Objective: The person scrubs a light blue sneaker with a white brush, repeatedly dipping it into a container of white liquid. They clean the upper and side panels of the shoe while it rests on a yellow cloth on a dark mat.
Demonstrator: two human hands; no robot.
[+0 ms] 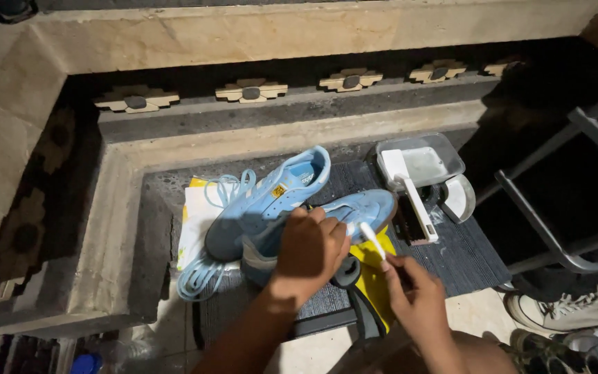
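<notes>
Two light blue sneakers lie on a dark ribbed mat (461, 253). My left hand (311, 251) grips the nearer sneaker (361, 208) around its middle and steadies it. The farther sneaker (271, 197) leans beside it, its toe pointing up and right. My right hand (413, 294) pinches a small white brush (372, 239) whose head touches the side of the nearer sneaker. Loose light blue laces (202, 273) trail off to the left. A yellow cloth (375, 277) lies under the nearer shoe, between my hands.
A clear plastic tub (427, 161) with a white long-handled brush (410, 197) across it stands at the right back of the mat. A white and yellow cloth (195, 218) lies left. A stone ledge surrounds the spot. A metal rack (555, 235) and other shoes (569, 308) are at right.
</notes>
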